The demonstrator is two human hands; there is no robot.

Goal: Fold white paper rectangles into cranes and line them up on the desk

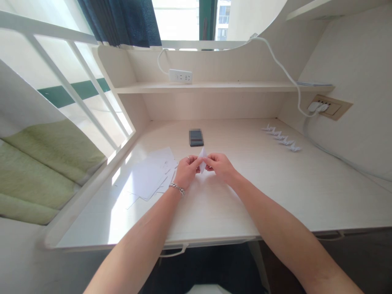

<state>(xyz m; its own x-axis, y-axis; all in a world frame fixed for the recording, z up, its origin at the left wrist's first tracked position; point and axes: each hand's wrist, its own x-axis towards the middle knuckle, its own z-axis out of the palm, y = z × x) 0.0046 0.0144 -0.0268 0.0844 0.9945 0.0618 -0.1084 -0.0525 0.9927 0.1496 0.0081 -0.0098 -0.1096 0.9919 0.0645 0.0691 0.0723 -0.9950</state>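
A small folded piece of white paper (202, 159) is pinched between both hands just above the middle of the pale desk (275, 192). My left hand (186, 171), with a ring and a metal bracelet, grips its left side. My right hand (219, 165) grips its right side with closed fingers. The paper stands up in a narrow pointed shape; its lower part is hidden by my fingers.
Loose white sheets (150, 175) lie to the left of my hands. A dark phone (196, 137) lies behind them. A row of several small folded paper figures (281, 137) sits at the back right. A power strip (180, 76) rests on the shelf, and a wall socket (327, 107) with plugs is at the right.
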